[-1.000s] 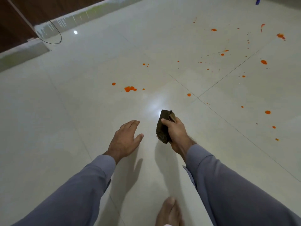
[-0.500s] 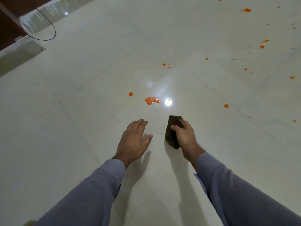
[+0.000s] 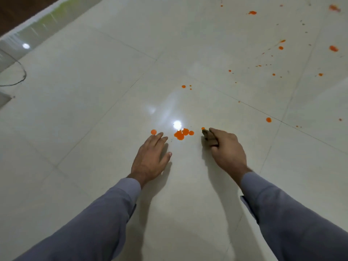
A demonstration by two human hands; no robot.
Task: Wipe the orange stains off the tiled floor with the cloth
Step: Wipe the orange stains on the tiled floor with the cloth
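A cluster of orange stains (image 3: 181, 133) lies on the glossy pale tiled floor (image 3: 94, 110), just ahead of both hands. A round orange spot (image 3: 153, 132) sits at its left, a tiny one (image 3: 203, 128) at its right. My right hand (image 3: 226, 147) is shut on a dark brown cloth (image 3: 207, 136), mostly hidden under the fingers, low to the floor right of the cluster. My left hand (image 3: 150, 157) is open, fingers spread, its tips close to the left spot. Several more orange splatters (image 3: 280, 48) dot the tiles at the far right.
A dark cable (image 3: 17, 80) loops on the floor at the far left, by a raised step or wall base (image 3: 37, 25). A bright lamp reflection (image 3: 177, 124) glares on the tile beside the stain cluster. Grey sleeves cover both forearms.
Both hands have come forward and down toward the orange cluster. The cloth, earlier hanging upright from my right hand, is now tucked under the fingers near the floor. The view has moved closer.
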